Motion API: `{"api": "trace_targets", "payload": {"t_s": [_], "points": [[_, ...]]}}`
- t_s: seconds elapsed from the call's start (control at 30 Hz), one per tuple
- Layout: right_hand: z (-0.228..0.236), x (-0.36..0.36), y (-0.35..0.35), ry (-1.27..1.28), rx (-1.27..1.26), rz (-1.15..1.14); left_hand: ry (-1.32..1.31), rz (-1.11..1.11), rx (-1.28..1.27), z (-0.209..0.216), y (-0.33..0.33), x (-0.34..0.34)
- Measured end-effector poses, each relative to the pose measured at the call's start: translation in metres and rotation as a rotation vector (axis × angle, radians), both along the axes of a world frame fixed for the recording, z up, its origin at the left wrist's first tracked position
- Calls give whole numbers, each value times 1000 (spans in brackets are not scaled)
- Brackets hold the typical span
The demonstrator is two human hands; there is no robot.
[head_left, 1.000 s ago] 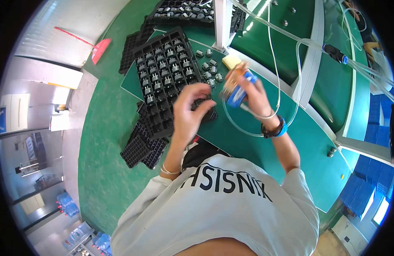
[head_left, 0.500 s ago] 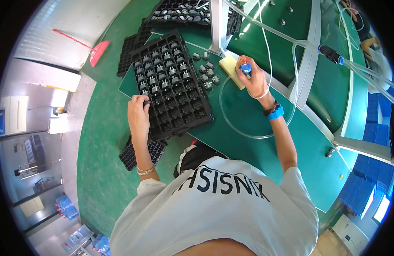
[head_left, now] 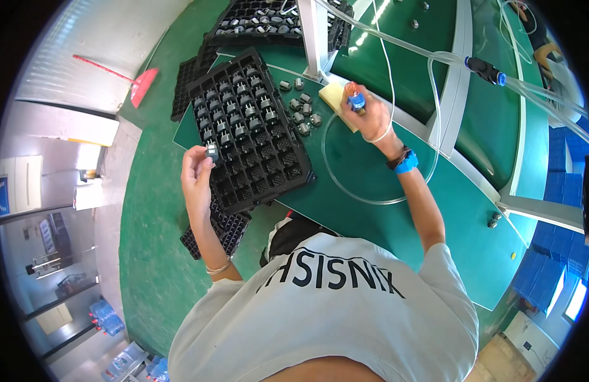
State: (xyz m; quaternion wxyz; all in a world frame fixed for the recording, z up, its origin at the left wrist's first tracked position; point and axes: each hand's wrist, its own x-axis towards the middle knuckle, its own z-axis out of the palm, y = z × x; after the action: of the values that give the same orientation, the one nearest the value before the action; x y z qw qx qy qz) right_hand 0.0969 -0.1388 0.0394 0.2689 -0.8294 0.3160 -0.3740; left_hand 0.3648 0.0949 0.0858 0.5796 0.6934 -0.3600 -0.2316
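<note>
My left hand (head_left: 197, 175) pinches a small dark plug with metal prongs (head_left: 211, 151) between thumb and fingers. It is at the left edge of a black compartment tray (head_left: 297, 181), just above the cells. Upright pronged plugs (head_left: 240, 132) fill the tray's far rows, while the nearer cells are bare. My right hand (head_left: 373, 120) is wrapped round a small blue tool with a clear orange end (head_left: 355, 95), whose exact kind I cannot make out. Below that hand a pale yellow block (head_left: 333, 95) lies on the green table (head_left: 396, 235). Several loose metallic pieces (head_left: 305, 109) lie between tray and block.
A clear hose (head_left: 355, 194) loops over the table, and more tubing hangs from a blue-and-black connector (head_left: 485, 70). A white post (head_left: 312, 44) rises by another loaded tray (head_left: 262, 39). More black trays (head_left: 234, 232) sit below the table edge. A red dustpan (head_left: 143, 86) is on the floor.
My left hand has lifted the plug from the tray's left edge, turning it so its prongs show. My right hand keeps its grip on the blue tool. The whole view has shifted slightly.
</note>
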Motion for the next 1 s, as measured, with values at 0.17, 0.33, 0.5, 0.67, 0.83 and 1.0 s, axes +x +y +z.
{"api": "trace_targets", "payload": {"t_s": [0.17, 0.33, 0.5, 0.67, 0.83, 1.0], "points": [[1, 13, 3, 0, -30, -184, 37, -91, -31, -1, -2, -10], [-11, 8, -9, 60, -121, -212, 126, -97, -60, 2, -5, -21], [-9, 10, 4, 97, -40, -155, 149, -119, -59, -1, -1, -23], [-7, 9, 6, 101, -4, -217, 172, -139, -53, 0, -1, -29], [-6, 5, 4, 59, -127, -213, 179, -158, -64, 2, 1, -29], [64, -2, 0, -349, 29, -30, 167, -147, -58, 0, 5, -27]]}}
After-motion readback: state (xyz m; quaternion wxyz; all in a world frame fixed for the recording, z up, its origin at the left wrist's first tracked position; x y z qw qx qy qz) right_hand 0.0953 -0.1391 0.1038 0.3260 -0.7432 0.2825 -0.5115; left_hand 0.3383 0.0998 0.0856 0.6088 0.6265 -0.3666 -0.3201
